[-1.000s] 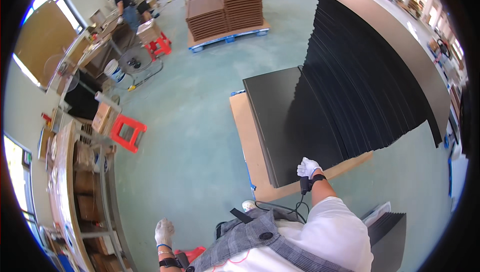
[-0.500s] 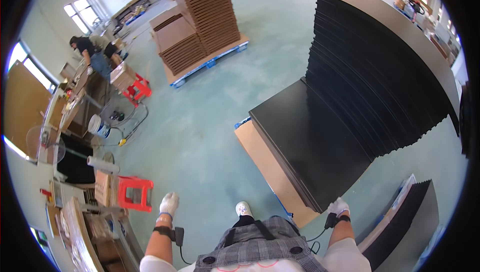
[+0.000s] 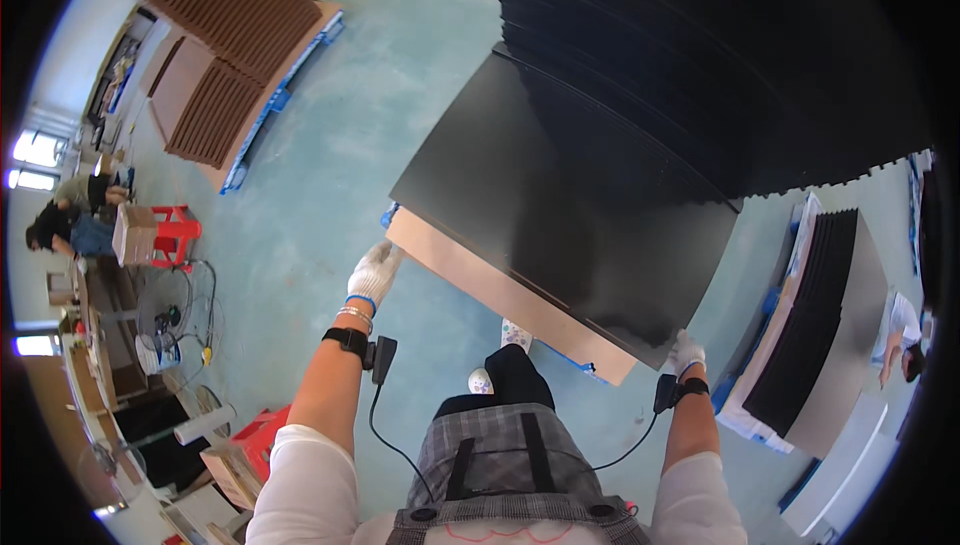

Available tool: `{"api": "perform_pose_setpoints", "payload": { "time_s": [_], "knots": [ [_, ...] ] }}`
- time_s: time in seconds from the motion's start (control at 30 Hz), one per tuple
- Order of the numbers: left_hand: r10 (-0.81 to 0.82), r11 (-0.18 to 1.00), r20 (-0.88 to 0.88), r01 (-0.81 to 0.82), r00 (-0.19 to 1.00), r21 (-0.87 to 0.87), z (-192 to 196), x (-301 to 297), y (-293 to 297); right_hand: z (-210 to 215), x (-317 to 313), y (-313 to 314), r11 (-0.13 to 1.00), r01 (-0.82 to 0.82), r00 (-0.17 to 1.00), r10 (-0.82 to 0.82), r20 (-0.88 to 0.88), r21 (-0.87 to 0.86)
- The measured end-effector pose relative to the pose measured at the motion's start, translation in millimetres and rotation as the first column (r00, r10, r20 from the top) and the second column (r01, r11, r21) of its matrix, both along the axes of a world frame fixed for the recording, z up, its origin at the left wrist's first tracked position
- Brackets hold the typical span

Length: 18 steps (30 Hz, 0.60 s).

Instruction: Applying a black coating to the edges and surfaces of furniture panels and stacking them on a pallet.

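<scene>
A low stack of flat black panels (image 3: 590,215) lies in front of me on a pallet topped with a brown board (image 3: 480,280). My right hand (image 3: 686,353), in a white knit glove, closes on the near right corner of the top black panel; its fingertips are partly hidden. Beside the left end of the brown board, my gloved left hand (image 3: 375,273) reaches forward with fingers stretched out, holding nothing that I can see. Behind the low stack rises a tall stack of black panels (image 3: 680,75).
Brown boards (image 3: 235,5) are stacked on a blue pallet at far left. Further left are a red stool (image 3: 177,235) with a carton, a white bucket (image 3: 158,353) and a bending person (image 3: 75,215). Another black stack (image 3: 810,325) stands right, with another person (image 3: 900,335) beyond.
I have come closer to the low stack, and the view has turned right. My left hand has risen from my side toward the board's left end. My right hand stays at the panel corner.
</scene>
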<state>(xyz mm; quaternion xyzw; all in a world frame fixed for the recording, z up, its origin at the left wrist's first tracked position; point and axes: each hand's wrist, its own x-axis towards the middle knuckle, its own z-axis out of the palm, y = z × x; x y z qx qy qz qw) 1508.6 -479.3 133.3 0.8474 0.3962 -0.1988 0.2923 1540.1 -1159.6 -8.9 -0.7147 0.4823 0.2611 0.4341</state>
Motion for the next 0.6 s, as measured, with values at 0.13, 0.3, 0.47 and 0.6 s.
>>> {"api": "perform_pose_setpoints", "payload": {
  "time_s": [0.13,0.3,0.47,0.6],
  "knots": [
    [-0.084,0.992,-0.042,0.087,0.996,0.096,-51.6,68.5,7.7,-0.7,25.5,20.7,0.811,-0.326,0.945,0.272,-0.18,-0.486],
    [-0.125,0.981,-0.079,0.135,0.989,0.141,-97.5,140.9,28.0,13.7,47.7,35.0,0.851,-0.309,0.949,0.244,-0.2,-0.425],
    [-0.141,0.969,-0.088,0.156,0.986,0.191,-132.6,188.1,43.0,14.7,48.3,36.0,0.864,-0.278,0.96,0.235,-0.152,-0.419],
    [-0.131,0.974,-0.042,0.137,0.99,0.183,-148.0,212.3,55.7,15.9,45.2,37.8,0.831,-0.307,0.951,0.254,-0.174,-0.464]
  ]
}}
